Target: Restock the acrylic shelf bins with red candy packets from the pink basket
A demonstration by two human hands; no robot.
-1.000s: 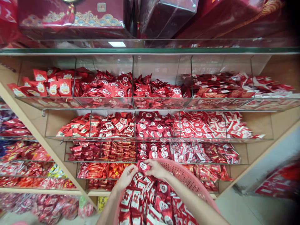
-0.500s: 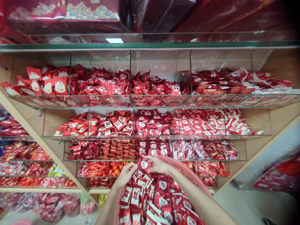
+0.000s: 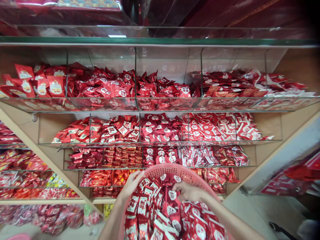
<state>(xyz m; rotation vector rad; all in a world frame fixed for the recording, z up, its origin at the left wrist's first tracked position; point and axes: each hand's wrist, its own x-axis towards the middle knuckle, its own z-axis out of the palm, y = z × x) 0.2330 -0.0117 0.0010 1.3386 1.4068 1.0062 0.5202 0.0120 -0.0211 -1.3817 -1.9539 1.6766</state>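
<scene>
A pink plastic basket [image 3: 156, 169] with a perforated rim is heaped with small wrapped packets, red with white labels or pictures. My left hand [image 3: 133, 182] is closed at the basket's left rim, its fingers partly hidden. Inside the basket, the curled fingers of my right hand [image 3: 186, 191] pinch the edge of a dark red packet [image 3: 172, 196] bearing a white label with dark characters. To its left lie red-and-white packets [image 3: 143, 205] with round red pictures. Brighter red packets [image 3: 200, 226] fill the lower right of the heap.
A shelf unit with glass dividers [image 3: 135, 76] stands ahead, its tiers piled with red packets [image 3: 160, 128]. Large dark red boxes [image 3: 75, 15] sit on the top glass shelf [image 3: 160, 41]. Bagged packets [image 3: 53, 218] lie low at the left.
My hands have parted from the dark red packet they held together near the far rim. My left hand is at the left rim; my right hand has moved right and down into the heap.
</scene>
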